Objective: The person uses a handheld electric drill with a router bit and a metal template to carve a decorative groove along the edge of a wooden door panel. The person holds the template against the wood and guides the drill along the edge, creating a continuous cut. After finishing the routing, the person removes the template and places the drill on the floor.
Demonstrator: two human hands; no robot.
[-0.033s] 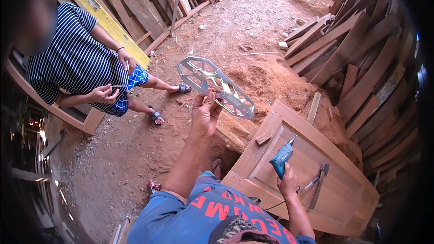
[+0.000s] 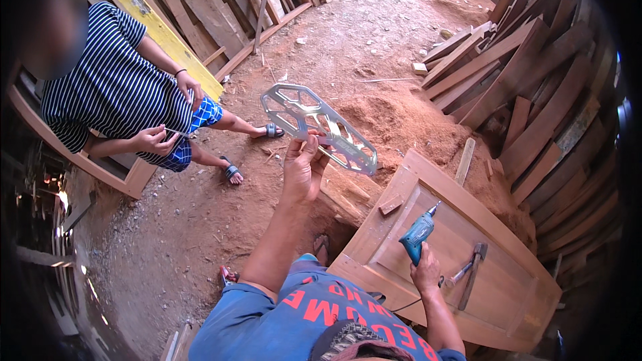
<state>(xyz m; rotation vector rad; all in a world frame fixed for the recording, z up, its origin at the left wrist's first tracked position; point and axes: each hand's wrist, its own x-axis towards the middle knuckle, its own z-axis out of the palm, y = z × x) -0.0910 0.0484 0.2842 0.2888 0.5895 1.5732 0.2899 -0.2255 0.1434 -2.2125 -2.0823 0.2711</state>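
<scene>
My left hand (image 2: 304, 172) is raised over the ground and pinches the near edge of a silver metal plate (image 2: 324, 127). The plate is long, with angled corners and large cut-outs, and it tilts down to the right. My right hand (image 2: 426, 273) grips the handle of a teal power drill (image 2: 416, 235), its bit pointing up and away. Beneath the drill lies a panelled wooden door (image 2: 394, 254). A hammer (image 2: 473, 274) rests on the door right of my right hand. A small wood block (image 2: 391, 205) sits near the door's far left part.
At the left stands another person (image 2: 120, 80) in a striped shirt, holding a thin light item in one hand. Stacked planks (image 2: 548, 113) line the right side, and more boards (image 2: 214, 13) lean at the back left beside a yellow board (image 2: 150, 23). Sawdust (image 2: 381, 127) heaps beyond the door.
</scene>
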